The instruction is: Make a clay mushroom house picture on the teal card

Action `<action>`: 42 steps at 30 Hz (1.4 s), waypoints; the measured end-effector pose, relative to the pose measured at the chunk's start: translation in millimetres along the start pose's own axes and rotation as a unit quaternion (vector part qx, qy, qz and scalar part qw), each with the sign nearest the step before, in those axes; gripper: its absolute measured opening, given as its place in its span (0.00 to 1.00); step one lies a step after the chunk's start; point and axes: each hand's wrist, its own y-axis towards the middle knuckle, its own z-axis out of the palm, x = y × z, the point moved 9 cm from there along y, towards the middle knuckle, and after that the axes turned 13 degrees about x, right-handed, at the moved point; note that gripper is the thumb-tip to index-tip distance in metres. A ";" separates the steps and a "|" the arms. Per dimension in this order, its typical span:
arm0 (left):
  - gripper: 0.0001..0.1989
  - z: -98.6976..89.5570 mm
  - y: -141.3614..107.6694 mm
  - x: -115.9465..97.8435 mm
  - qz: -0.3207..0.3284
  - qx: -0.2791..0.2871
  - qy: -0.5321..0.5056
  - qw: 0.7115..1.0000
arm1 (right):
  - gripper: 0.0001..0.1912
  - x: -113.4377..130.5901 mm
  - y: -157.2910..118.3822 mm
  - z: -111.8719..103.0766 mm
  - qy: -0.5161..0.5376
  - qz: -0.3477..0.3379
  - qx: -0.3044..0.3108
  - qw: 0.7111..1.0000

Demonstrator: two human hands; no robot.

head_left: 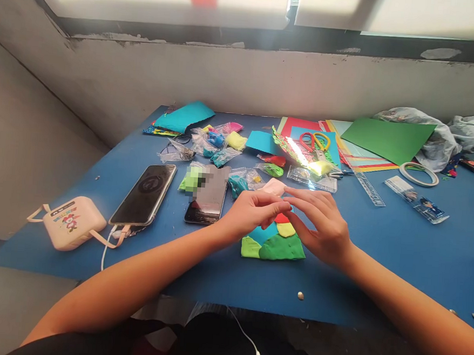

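Lying beneath left fingers (276, 207) and right fingers (312, 209), which meet, their grip unclear, is a clay picture (283, 248).

I list one blue table (409, 265), bearing: peach case (73, 223), two phones (143, 195), multicoloured panel (283, 248), tape ring (423, 183).

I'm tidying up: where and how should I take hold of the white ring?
The white ring is probably best pinched across its near-right rim, through the hole, coming from the near right. It lies flat with an open middle; blue table shows on that side, while the green sheet and plastic bag lie behind.
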 end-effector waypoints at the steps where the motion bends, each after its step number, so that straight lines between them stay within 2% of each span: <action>1: 0.22 -0.5 -0.2 0.0 0.001 -0.003 0.006 1.000 | 0.14 0.9 0.3 -0.6 0.002 -0.002 -0.002 1.000; 5: 0.22 -0.9 -0.5 -0.2 -0.001 -0.004 0.015 1.000 | 0.15 3.5 0.1 -1.4 0.016 0.000 -0.008 1.000; 10: 0.25 2.9 0.9 2.6 -0.010 0.013 -0.034 0.999 | 0.14 0.6 -1.5 -3.8 0.014 0.018 -0.021 1.000; 14: 0.23 1.0 -0.1 6.9 -0.026 -0.005 -0.070 0.997 | 0.13 1.7 -0.7 -5.6 -0.016 0.016 -0.026 0.999; 19: 0.20 -1.9 -1.4 5.3 -0.033 -0.020 -0.062 0.997 | 0.15 4.6 -0.3 -6.3 -0.012 0.011 -0.029 0.999; 26: 0.19 -0.8 0.0 4.3 -0.028 -0.002 -0.061 0.998 | 0.15 2.8 -1.1 -5.0 0.011 0.017 -0.026 0.999; 31: 0.21 0.6 1.7 5.8 -0.021 0.003 -0.116 0.993 | 0.13 -1.1 -0.8 -4.0 0.025 0.023 -0.027 0.999; 42: 0.19 6.0 1.2 6.9 -0.054 0.016 -0.169 0.984 | 0.10 -5.9 -2.7 -3.8 0.031 0.037 -0.040 0.998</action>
